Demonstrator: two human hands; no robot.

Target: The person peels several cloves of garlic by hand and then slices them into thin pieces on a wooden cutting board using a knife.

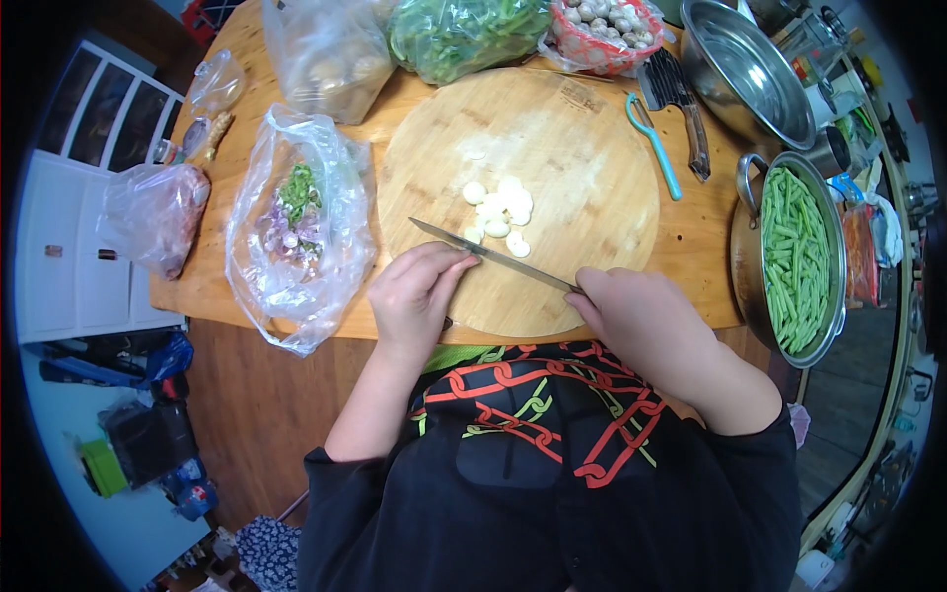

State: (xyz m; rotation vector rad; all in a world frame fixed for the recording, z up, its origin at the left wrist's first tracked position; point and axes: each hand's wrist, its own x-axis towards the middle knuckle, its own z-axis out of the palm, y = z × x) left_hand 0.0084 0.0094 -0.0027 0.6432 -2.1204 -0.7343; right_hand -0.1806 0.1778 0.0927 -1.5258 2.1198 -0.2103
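Note:
My right hand (644, 307) grips the handle of a kitchen knife (518, 264), whose blade slants up to the left over the round wooden cutting board (577, 170). At the board's lower left, my left hand (414, 285) has its fingers bunched against the near side of the blade. Whether something small is pinched in those fingertips is hidden. Just beyond the blade lies a loose cluster of pale, round slices (497, 226), possibly garlic. One thin slice (477, 155) sits apart, farther up the board.
Left of the board, an open plastic bag (307, 303) holds chopped greens and purple pieces. To the right are a teal peeler (662, 159), a cleaver (695, 140), a pot of cut green beans (795, 259) and a steel basin (747, 74). Bagged greens (473, 37) stand behind.

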